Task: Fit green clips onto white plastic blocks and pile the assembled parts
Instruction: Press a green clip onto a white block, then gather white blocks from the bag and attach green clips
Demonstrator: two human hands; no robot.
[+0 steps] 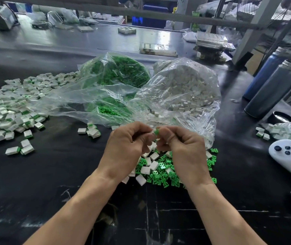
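Observation:
My left hand [128, 145] and my right hand [181, 147] meet above the black table, fingers curled. Between their fingertips sits a small green clip [156, 132]; a white block seems held with it, mostly hidden by the fingers. Below the hands lies a loose heap of green clips [160, 172] mixed with white blocks [145, 169]. A wide pile of assembled white-and-green parts [15, 103] spreads over the left of the table. Behind the hands stand a clear bag of green clips [120, 71] and a clear bag of white blocks [183, 89].
Two tall metal bottles [273, 85] stand at the right, with a dark cap [282, 117] beside them. A white controller [289, 158] and a small bag of assembled parts [286, 129] lie at the right edge. Trays and clutter fill the far table.

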